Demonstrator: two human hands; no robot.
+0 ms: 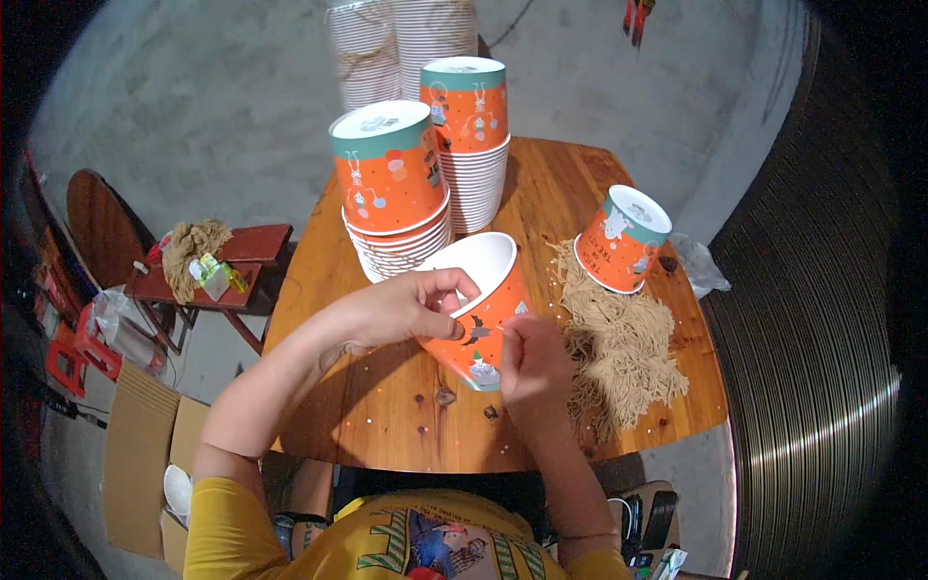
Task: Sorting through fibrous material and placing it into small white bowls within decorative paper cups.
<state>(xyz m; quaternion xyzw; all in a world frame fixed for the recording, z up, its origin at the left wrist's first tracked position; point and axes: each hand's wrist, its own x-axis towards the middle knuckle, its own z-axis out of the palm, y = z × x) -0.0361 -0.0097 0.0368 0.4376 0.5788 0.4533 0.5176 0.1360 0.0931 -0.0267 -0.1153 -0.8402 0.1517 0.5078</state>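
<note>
A paper bucket [503,309], orange with dark printed figures and a white inside, is tilted over the table with its mouth up and away from me. My left hand [406,314] grips its near rim, fingertips inside and thumb on the outer wall. Against the bucket's right side my right hand [536,367] is closed in a pinch; what its fingers hold is too small to make out. To the right, a bundle of tan strings [628,358] lies loose on the wooden table [387,406]. One more orange bucket [619,242] stands upside down at the bundle's far end.
Two stacks of upside-down buckets, a nearer one [387,184] and a farther one [469,106], stand behind my hands. Tall white stacks [435,48] rise beyond. A red bench [242,251] and cardboard box [140,454] are at left. A ribbed dark shutter [812,338] is at right.
</note>
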